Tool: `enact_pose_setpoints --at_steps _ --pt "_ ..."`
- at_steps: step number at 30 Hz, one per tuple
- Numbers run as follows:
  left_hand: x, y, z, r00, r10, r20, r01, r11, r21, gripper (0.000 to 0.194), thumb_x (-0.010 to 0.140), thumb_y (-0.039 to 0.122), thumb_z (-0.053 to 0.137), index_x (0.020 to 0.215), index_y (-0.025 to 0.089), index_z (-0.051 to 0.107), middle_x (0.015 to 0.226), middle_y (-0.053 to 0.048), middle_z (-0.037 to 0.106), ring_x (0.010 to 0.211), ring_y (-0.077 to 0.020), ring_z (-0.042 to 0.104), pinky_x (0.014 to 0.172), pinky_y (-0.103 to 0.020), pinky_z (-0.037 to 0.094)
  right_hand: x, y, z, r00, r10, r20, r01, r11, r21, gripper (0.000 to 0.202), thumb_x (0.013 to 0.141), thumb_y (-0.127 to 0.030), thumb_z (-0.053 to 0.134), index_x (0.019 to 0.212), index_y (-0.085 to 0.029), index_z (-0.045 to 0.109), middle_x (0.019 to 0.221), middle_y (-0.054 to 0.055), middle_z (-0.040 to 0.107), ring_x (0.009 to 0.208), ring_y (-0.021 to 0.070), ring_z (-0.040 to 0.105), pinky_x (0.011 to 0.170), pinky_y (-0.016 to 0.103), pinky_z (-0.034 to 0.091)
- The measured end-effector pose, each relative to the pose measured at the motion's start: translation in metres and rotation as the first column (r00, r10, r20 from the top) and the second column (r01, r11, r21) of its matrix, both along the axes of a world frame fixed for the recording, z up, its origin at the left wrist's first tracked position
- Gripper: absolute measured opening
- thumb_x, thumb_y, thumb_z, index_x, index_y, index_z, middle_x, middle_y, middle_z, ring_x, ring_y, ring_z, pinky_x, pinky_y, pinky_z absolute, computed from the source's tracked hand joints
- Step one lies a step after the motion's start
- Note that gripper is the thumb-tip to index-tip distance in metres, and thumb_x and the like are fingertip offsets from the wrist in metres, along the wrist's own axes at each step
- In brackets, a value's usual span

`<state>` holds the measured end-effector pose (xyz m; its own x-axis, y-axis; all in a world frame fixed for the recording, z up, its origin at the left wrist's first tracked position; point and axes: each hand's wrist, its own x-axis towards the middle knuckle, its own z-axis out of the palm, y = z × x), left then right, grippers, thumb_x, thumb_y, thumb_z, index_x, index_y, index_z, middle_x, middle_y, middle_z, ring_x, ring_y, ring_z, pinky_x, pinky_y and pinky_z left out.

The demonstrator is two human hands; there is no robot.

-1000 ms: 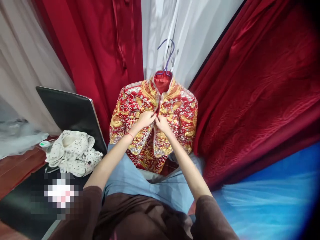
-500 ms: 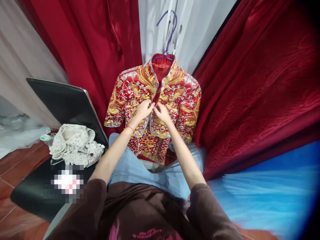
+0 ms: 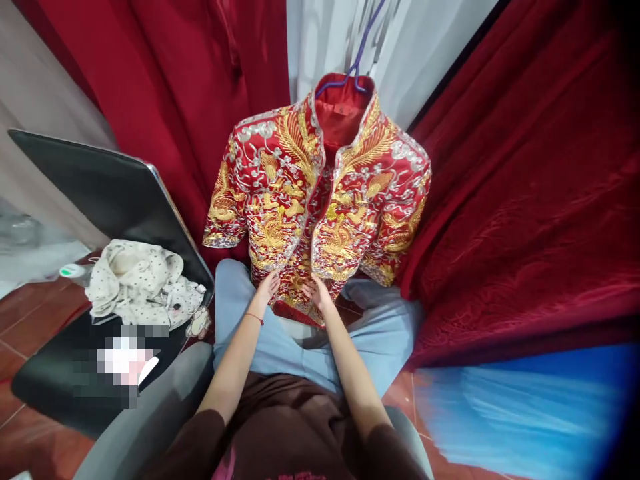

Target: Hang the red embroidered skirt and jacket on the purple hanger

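Observation:
A red jacket [image 3: 273,173] with gold and silver embroidery hangs on a purple hanger [image 3: 361,50] in front of me. It has a stand collar and short sleeves, and its front edges are parted. Between and below those edges shows a matching embroidered red garment [image 3: 299,283]. My left hand [image 3: 268,288] is at the jacket's lower left front edge, fingers stretched out. Opposite it, my right hand [image 3: 317,293] lies by the lower right front edge with fingers apart. Whether the fingertips press on the cloth is hard to tell.
On my left is a black chair [image 3: 55,373] holding a spotted white cloth item [image 3: 140,280] and a blurred-out object. Red curtains [image 3: 500,200] flank the jacket. Blue tulle [image 3: 520,413] spreads over the tiled floor at right.
Both hands have moved down from the middle of the jacket's front opening to its lower edge, and the front edges now stand further apart. The jacket appears larger and higher in view.

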<state>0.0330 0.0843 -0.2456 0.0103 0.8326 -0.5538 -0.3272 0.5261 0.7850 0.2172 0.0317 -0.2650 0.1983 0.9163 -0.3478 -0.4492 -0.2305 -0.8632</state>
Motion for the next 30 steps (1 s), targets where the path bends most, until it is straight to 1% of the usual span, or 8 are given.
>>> enact_pose_setpoints --at_steps 3,6,13,19,21,24,26,30 --pt "-0.001 0.005 -0.004 0.993 0.072 0.089 -0.073 0.997 0.016 0.012 0.077 0.024 0.076 0.082 0.02 0.065 0.1 -0.005 0.071 0.101 -0.0126 0.065 0.094 -0.022 0.047 0.007 0.009 -0.004 0.994 -0.07 -0.089 0.07 0.998 -0.003 0.036 0.065 -0.047 0.076 0.084 -0.027 0.053 0.084 -0.003 0.069 0.085 0.0148 0.069 0.075 0.027 0.054" --pt "0.004 -0.003 -0.007 0.984 0.045 0.173 -0.05 0.999 0.021 0.015 0.073 0.015 0.077 0.082 0.019 0.066 0.093 -0.003 0.072 0.083 -0.0099 0.065 0.083 -0.02 0.048 0.005 0.006 -0.006 0.986 -0.048 -0.157 0.049 0.999 0.001 0.032 0.064 -0.036 0.078 0.084 -0.026 0.056 0.09 -0.002 0.071 0.09 0.0156 0.069 0.078 0.026 0.054" --pt "0.014 -0.04 0.0 0.949 -0.102 0.298 0.087 0.994 0.063 0.012 0.07 0.008 0.073 0.069 0.017 0.064 0.067 0.0 0.065 0.06 -0.0083 0.056 0.06 -0.021 0.044 -0.011 -0.011 0.005 0.978 0.0 -0.208 0.004 1.0 0.022 0.016 0.086 -0.029 0.066 0.076 -0.019 0.058 0.071 -0.001 0.062 0.067 0.0108 0.061 0.065 0.024 0.053" --pt "0.014 -0.063 0.016 0.931 -0.147 0.335 0.1 0.983 0.154 0.013 0.068 0.004 0.072 0.071 0.015 0.068 0.075 -0.002 0.068 0.066 -0.0092 0.057 0.061 -0.022 0.042 -0.009 -0.034 0.024 0.987 0.038 -0.155 -0.029 0.998 0.059 0.031 0.097 -0.04 0.058 0.113 -0.015 0.061 0.102 0.004 0.065 0.081 0.012 0.063 0.07 0.029 0.056" --pt "0.015 -0.067 0.018 0.926 -0.154 0.344 0.097 0.979 0.177 0.014 0.067 0.004 0.074 0.078 0.014 0.071 0.083 -0.005 0.071 0.073 -0.0107 0.061 0.062 -0.022 0.042 -0.007 -0.041 0.029 0.989 0.037 -0.143 -0.024 0.996 0.091 0.028 0.098 -0.041 0.056 0.099 -0.014 0.062 0.084 0.0 0.062 0.066 0.0081 0.057 0.06 0.023 0.051" --pt "0.015 -0.07 0.02 0.924 -0.157 0.349 0.095 0.977 0.189 0.019 0.067 0.005 0.077 0.084 0.013 0.073 0.088 -0.006 0.073 0.078 -0.0117 0.062 0.065 -0.022 0.043 -0.004 -0.047 0.035 0.991 0.023 -0.131 -0.003 0.989 0.15 0.04 0.096 -0.041 0.055 0.064 -0.019 0.046 0.052 -0.008 0.034 0.042 0.005 0.028 0.042 0.02 0.031" --pt "0.014 -0.071 0.021 0.924 -0.16 0.347 0.099 0.977 0.187 0.02 0.067 0.006 0.078 0.085 0.012 0.073 0.087 -0.007 0.073 0.077 -0.0118 0.062 0.065 -0.022 0.044 -0.005 -0.048 0.039 0.993 0.015 -0.119 0.008 0.982 0.19 0.046 0.089 -0.042 0.061 0.058 -0.022 0.034 0.049 -0.01 0.021 0.041 0.0055 0.017 0.039 0.022 0.022" --pt "0.015 -0.072 0.023 0.919 -0.177 0.352 0.116 0.975 0.187 0.019 0.069 0.007 0.078 0.087 0.012 0.073 0.088 -0.007 0.073 0.077 -0.0119 0.063 0.064 -0.022 0.044 -0.01 -0.048 0.044 0.996 0.025 -0.082 -0.005 0.971 0.239 0.047 0.071 -0.043 0.078 0.058 -0.023 0.038 0.049 -0.011 0.023 0.043 0.0055 0.018 0.041 0.024 0.021"
